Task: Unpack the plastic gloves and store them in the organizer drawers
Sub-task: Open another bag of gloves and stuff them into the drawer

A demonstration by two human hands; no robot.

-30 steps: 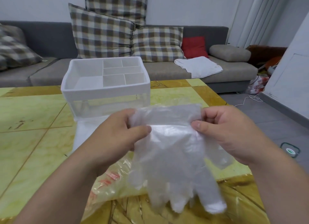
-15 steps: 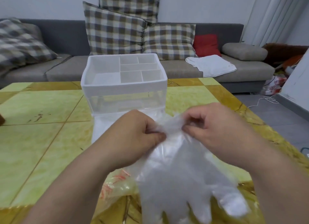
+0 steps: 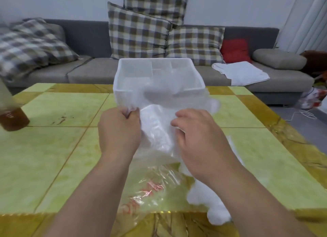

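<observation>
Both hands up in front of the chest, over the table (image 3: pixel 53 148), working one bundle of plastic gloves (image 3: pixel 155 130). Left hand (image 3: pixel 118 130) closed tight: thumb and curled fingers pinch the bundle's upper left edge, a fold of film bunched at the fingertips. Right hand (image 3: pixel 200 135) lies over the bundle's right side, fingers (image 3: pixel 177 115) bent down onto the plastic and holding it; thumb hidden, film runs under the palm. Gloves are thin, milky, translucent, stretched between the two hands. Upper part is lifted and motion-blurred in front of the organizer (image 3: pixel 127 91), covering most of its front face. Lower part trails out beneath the right wrist toward the near table edge, where white glove fingers show, also blurred. Organizer is white plastic, standing on the table just beyond the hands, its open top split into compartments by thin dividers; drawers cannot be made out behind the film. Clear packaging bag (image 3: pixel 150 187) with red print lies crumpled flat on the table between the forearms, below the gloves. Table surface is yellow-green squares with darker gold bands. Bottle (image 3: pixel 12 118) of brown liquid stands at the far left edge, well apart from the hands. Behind the table, grey sofa (image 3: pixel 88 70) with checked cushions (image 3: pixel 138 31), a red cushion (image 3: pixel 233 50) and a white cloth (image 3: pixel 240 73) spread on the seat.
</observation>
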